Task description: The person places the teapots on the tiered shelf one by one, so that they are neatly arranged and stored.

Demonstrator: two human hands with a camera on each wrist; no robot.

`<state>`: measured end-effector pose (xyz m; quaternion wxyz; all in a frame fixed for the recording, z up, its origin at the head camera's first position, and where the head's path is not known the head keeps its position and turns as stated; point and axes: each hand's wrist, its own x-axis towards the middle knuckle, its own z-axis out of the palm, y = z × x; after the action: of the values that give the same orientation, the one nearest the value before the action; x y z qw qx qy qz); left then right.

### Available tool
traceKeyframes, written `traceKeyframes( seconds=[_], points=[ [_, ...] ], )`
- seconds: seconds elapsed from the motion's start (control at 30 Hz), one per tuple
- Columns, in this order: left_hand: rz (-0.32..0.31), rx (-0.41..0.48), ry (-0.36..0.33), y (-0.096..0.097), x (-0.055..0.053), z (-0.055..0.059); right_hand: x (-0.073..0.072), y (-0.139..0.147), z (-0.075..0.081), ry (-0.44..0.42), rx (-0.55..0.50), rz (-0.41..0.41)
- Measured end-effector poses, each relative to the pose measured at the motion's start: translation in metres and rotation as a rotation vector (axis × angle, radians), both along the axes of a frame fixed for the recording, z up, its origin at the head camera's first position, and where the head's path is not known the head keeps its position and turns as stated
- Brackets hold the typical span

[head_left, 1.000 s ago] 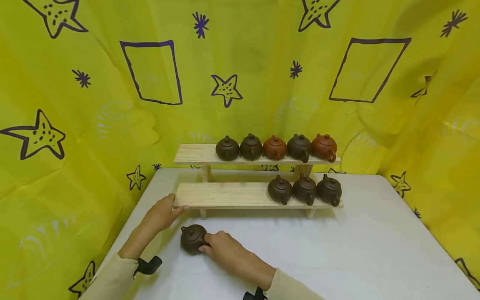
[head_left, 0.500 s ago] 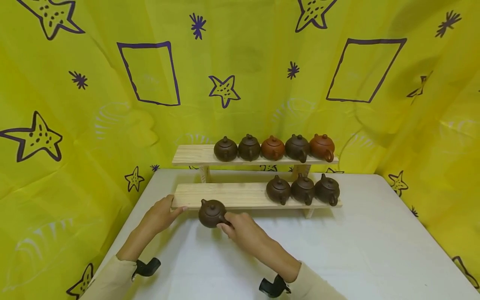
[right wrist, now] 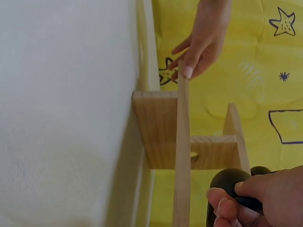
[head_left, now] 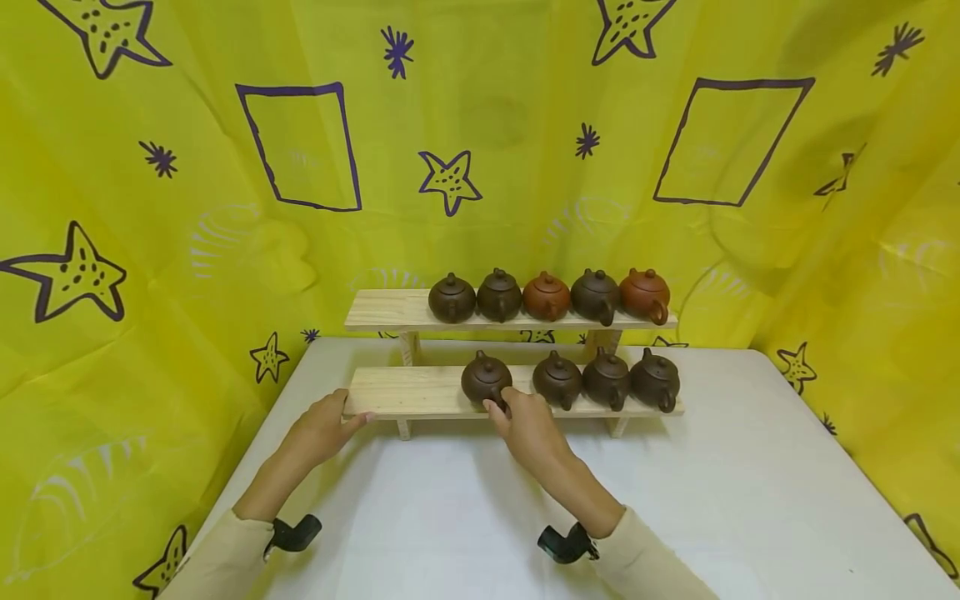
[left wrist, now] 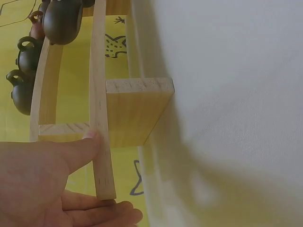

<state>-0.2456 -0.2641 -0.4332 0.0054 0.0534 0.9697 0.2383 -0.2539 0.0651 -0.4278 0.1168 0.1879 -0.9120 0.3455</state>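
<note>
My right hand pinches the handle of a dark brown clay teapot, which is upright at the middle of the lower wooden shelf, spout pointing back. In the right wrist view, thumb and fingers close round the handle, partly hiding the dark teapot. My left hand holds the lower shelf's left end. The left wrist view shows its thumb against the front edge and the other fingers around the end. Three dark brown teapots stand to the right of the held one, a small gap between.
Behind and higher, the upper shelf carries several teapots, two of them reddish, such as the red-brown one. The two-step stand rests on a white table. A yellow patterned curtain surrounds the back and sides.
My right hand has lifted the teapot from the table in front of the stand and carried it right and back to the lower shelf. The left hand has stayed on the shelf's end.
</note>
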Motion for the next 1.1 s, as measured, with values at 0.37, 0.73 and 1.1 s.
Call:
traceKeyframes(
  seconds=[0.37, 0.73, 1.1],
  points=[
    [0.013, -0.001, -0.012, -0.001, 0.001, 0.001, -0.007, 0.005, -0.004, 0.090, 0.052, -0.114],
    [0.004, -0.003, -0.005, 0.000, 0.001, 0.001, -0.011, 0.009, -0.010, 0.075, 0.055, -0.144],
    [0.001, 0.006, -0.018, 0.001, -0.001, -0.002, -0.012, 0.010, -0.012, 0.078, 0.085, -0.197]
  ],
)
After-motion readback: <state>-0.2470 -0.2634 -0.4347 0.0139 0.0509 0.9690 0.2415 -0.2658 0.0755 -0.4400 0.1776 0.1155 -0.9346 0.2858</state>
